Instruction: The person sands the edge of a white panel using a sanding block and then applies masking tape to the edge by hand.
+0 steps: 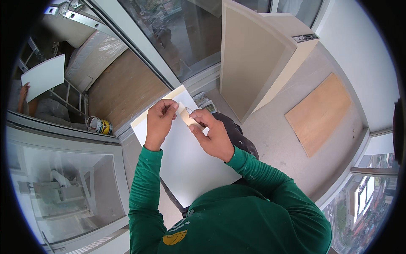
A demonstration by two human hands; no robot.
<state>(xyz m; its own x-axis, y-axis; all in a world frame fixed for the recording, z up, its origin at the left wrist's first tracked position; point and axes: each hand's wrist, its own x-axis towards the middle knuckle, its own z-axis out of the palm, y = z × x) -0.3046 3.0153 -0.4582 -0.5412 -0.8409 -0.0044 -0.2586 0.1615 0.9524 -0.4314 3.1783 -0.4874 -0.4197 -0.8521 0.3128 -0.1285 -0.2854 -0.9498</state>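
Note:
A roll of cream masking tape sits between the thumb and fingers of my right hand. My left hand pinches, thumb against forefinger, at the loose end of the tape, just left of the roll. Both hands are above a white board, which lies across my lap. A cream strip runs along the board's far edge, partly hidden behind my left hand. Dark trousers show beside the board.
A large cream panel with a metal fitting stands ahead. A thin wooden sheet lies on the right floor. Glass doors border the left and front. Beyond, a person holds a white sheet by a ladder and paint bucket.

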